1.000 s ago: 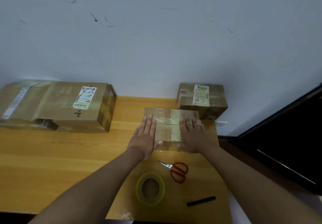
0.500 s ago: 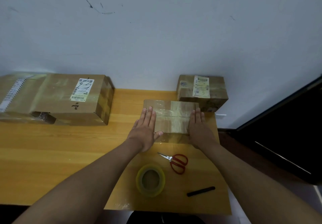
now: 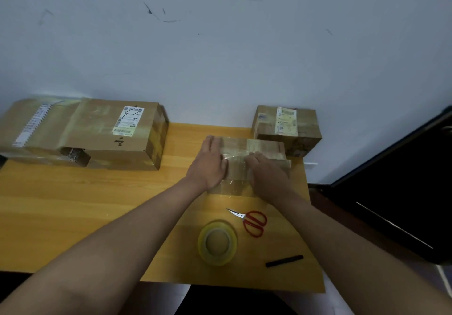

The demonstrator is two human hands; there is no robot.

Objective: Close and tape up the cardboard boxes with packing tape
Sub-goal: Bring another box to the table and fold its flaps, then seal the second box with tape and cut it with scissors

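Our left hand [image 3: 208,165] and right hand [image 3: 266,175] lie flat, holding nothing, on the small box [image 3: 259,147] mid-desk, pressing clear tape [image 3: 236,160]. Uneven pressing could trap wrinkles, or shove the box toward the scissors [image 3: 252,221].

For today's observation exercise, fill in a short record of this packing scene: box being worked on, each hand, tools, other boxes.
Box in work: small box, clear tape across its top
Left hand: flat on the box's left part
Right hand: pressing the tape down
Tools: tape roll, red scissors, black marker, all untouched
Other boxes: large box left, labelled box behind
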